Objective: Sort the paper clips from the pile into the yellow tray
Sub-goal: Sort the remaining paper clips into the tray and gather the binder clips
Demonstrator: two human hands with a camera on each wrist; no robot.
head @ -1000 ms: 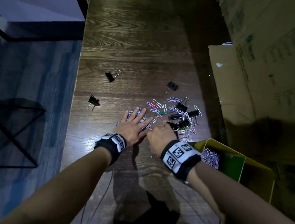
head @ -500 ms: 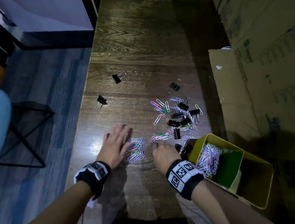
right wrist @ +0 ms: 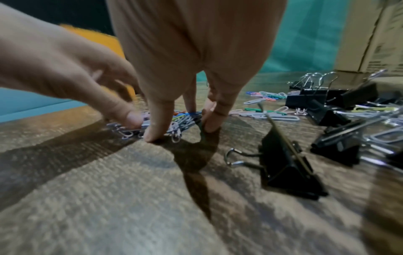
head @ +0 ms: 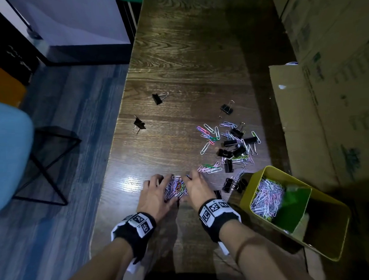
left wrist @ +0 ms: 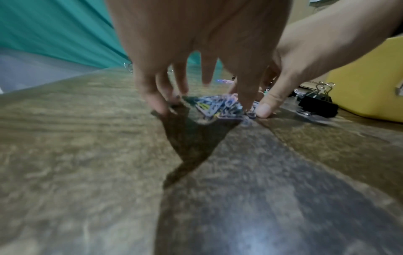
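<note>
Both hands have closed in since a moment ago: the left hand (head: 155,196) and right hand (head: 197,189) now cup a gathered bunch of paper clips (head: 175,188) between curled fingers on the wooden worktop (head: 186,55). Wrist views show fingertips (right wrist: 152,136) touching the grained wood, which the head view hides. Right of them, the yellow tray (head: 340,236) holds wiry pastel clips. Black binder clips (head: 232,147) mix with the far pile.
</note>
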